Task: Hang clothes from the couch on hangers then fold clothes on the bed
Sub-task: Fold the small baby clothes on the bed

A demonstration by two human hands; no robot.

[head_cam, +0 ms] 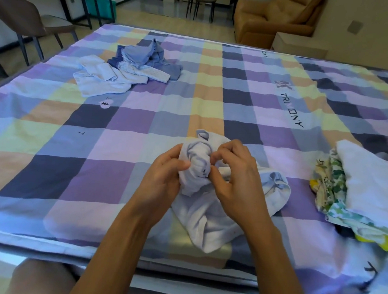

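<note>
A crumpled white garment (207, 220) lies bunched near the front edge of the bed (108, 144), which has a checked purple, yellow and orange cover. My left hand (162, 179) grips the bunched upper part of the garment from the left. My right hand (237, 174) pinches the same bunch from the right with curled fingers. A loose pile of white and blue clothes (129, 71) sits at the far left of the bed. At the right edge lies a stack with a white piece on top (370, 185) and green-patterned cloth (332, 189) beneath.
A tan armchair (275, 15) stands beyond the bed's far right corner beside a low bedside unit (298, 45). A brown chair (19, 12) and a desk frame stand at the far left. Dining chairs are at the back of the room.
</note>
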